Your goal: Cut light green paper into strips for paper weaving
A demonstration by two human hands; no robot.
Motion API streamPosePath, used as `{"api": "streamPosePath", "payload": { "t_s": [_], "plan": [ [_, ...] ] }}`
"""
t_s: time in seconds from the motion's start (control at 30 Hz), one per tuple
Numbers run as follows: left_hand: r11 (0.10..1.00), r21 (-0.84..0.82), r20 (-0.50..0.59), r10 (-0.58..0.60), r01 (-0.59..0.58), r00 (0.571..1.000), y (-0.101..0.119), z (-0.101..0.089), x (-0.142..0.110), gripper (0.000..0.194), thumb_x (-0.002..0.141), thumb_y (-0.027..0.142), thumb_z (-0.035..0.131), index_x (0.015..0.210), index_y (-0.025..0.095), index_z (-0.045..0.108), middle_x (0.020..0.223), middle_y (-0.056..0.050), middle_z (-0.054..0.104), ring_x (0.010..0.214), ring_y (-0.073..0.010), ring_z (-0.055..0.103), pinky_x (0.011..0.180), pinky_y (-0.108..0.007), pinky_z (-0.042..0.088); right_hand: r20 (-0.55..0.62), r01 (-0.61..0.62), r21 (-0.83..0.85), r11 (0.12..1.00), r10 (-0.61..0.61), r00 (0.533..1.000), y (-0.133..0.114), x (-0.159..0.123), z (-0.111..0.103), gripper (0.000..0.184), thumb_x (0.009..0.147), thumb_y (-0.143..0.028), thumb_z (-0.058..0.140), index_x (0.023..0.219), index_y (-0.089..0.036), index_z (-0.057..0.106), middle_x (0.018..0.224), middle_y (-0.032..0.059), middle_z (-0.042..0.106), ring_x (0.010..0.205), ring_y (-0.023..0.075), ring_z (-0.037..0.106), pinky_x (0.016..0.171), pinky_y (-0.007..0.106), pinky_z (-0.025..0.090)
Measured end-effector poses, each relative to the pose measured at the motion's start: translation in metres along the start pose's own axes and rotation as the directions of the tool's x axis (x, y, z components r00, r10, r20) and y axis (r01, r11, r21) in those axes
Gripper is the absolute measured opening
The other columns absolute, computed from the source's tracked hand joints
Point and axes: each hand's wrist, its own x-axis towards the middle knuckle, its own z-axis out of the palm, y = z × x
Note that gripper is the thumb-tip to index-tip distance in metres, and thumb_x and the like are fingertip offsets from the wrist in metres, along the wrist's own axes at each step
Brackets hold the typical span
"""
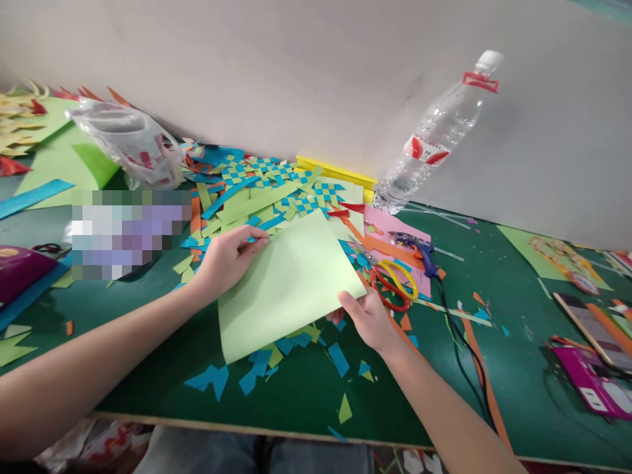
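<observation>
A light green sheet of paper (289, 286) is held up, tilted, above the green table. My left hand (230, 257) pinches its upper left edge between thumb and fingers. At its lower right corner my right hand (363, 316) grips it, thumb on top and fingers beneath. Behind and under the sheet lie woven blue-and-green paper pieces (276, 172) and many cut strips. Just right of the sheet are scissors (397, 283) with red and yellow handles. Past them a blue glue gun (424, 253) rests on pink paper (382, 222).
A clear plastic bottle (439, 131) stands near the wall, beside a yellow strip (336, 172). To the left are a bagged cup (135, 141) and a purple object (22, 273). A black cord (457, 342), a phone (592, 329) and a magenta case (590, 382) lie right.
</observation>
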Motion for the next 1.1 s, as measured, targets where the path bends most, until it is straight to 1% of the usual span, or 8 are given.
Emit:
{"api": "streamPosePath", "payload": {
  "t_s": [0.07,0.13,0.33,0.47,0.6,0.8,0.93,1.1],
  "plan": [
    [0.999,0.026,-0.019,-0.019,0.019,1.0,-0.001,-0.001,0.002,0.027,0.083,0.041,0.052,0.093,0.022,0.068,0.069,0.0,0.066,0.054,-0.0132,0.056,0.052,-0.023,0.039,0.01,-0.029,0.01,1.0,0.029,1.0,-0.004,0.003,0.008,0.048,0.09,-0.057,0.048,0.062,-0.02,0.063,0.055,0.0028,0.06,0.051,0.0143,0.058,0.052,0.028,0.047],
    [0.998,0.031,-0.035,-0.049,0.05,0.998,-0.002,-0.003,0.005,0.026,0.083,0.04,0.052,0.092,0.022,0.068,0.071,0.0,0.067,0.057,-0.0136,0.058,0.052,-0.023,0.039,0.037,-0.062,-0.037,0.997,0.063,0.997,-0.009,0.007,0.013,0.059,0.093,-0.059,0.04,0.051,-0.02,0.056,0.048,0.002,0.055,0.047,0.0127,0.054,0.052,0.027,0.045],
    [0.993,-0.054,-0.038,-0.109,0.107,0.993,-0.008,-0.006,0.015,0.028,0.08,0.042,0.054,0.09,0.021,0.068,0.084,-0.002,0.07,0.063,-0.0148,0.061,0.051,-0.021,0.04,-0.047,-0.181,-0.137,0.974,0.176,0.983,-0.007,0.019,0.014,0.065,0.09,-0.065,0.038,0.048,-0.019,0.053,0.043,0.0008,0.051,0.043,0.0105,0.049,0.049,0.025,0.042],
    [0.992,-0.025,-0.002,-0.126,0.126,0.992,-0.005,-0.005,0.013,0.028,0.08,0.043,0.054,0.091,0.021,0.069,0.072,-0.001,0.067,0.055,-0.0136,0.056,0.049,-0.022,0.037,-0.071,-0.167,-0.139,0.976,0.158,0.985,0.006,0.018,0.011,0.068,0.091,-0.065,0.037,0.043,-0.019,0.05,0.041,0.0012,0.05,0.042,0.0102,0.047,0.048,0.025,0.04],
    [0.993,-0.005,0.016,-0.12,0.121,0.993,-0.002,-0.005,0.01,0.03,0.081,0.044,0.053,0.092,0.021,0.069,0.062,0.0,0.062,0.049,-0.0123,0.05,0.047,-0.022,0.034,-0.115,-0.118,-0.072,0.99,0.109,0.987,0.013,0.014,0.006,0.057,0.088,-0.062,0.047,0.053,-0.018,0.057,0.05,0.0031,0.06,0.046,0.0119,0.053,0.048,0.025,0.041],
    [0.993,-0.032,0.02,-0.117,0.118,0.993,-0.006,-0.005,0.015,0.028,0.08,0.044,0.054,0.09,0.022,0.069,0.067,-0.001,0.066,0.052,-0.0144,0.055,0.046,-0.023,0.036,-0.143,0.021,-0.055,0.998,-0.029,0.989,0.013,0.012,0.005,0.053,0.096,-0.057,0.036,0.067,-0.018,0.057,0.059,0.004,0.066,0.048,0.0124,0.055,0.049,0.026,0.045],
    [0.992,-0.039,0.023,-0.119,0.12,0.993,-0.009,-0.003,0.016,0.029,0.08,0.045,0.056,0.089,0.021,0.069,0.078,-0.002,0.07,0.059,-0.0157,0.06,0.049,-0.023,0.04,-0.196,0.003,-0.134,0.991,-0.029,0.98,0.013,0.012,0.008,0.047,0.096,-0.057,0.035,0.081,-0.019,0.058,0.062,0.0027,0.068,0.045,0.0123,0.057,0.046,0.025,0.045],
    [0.993,-0.023,0.013,-0.111,0.111,0.994,-0.01,-0.003,0.014,0.029,0.081,0.045,0.056,0.092,0.021,0.069,0.081,-0.002,0.07,0.058,-0.014,0.059,0.049,-0.022,0.04,-0.198,-0.007,-0.13,0.991,-0.019,0.98,0.012,0.011,0.005,0.044,0.096,-0.055,0.037,0.083,-0.02,0.059,0.059,0.0019,0.068,0.046,0.0141,0.061,0.048,0.026,0.048]
  ]
}}
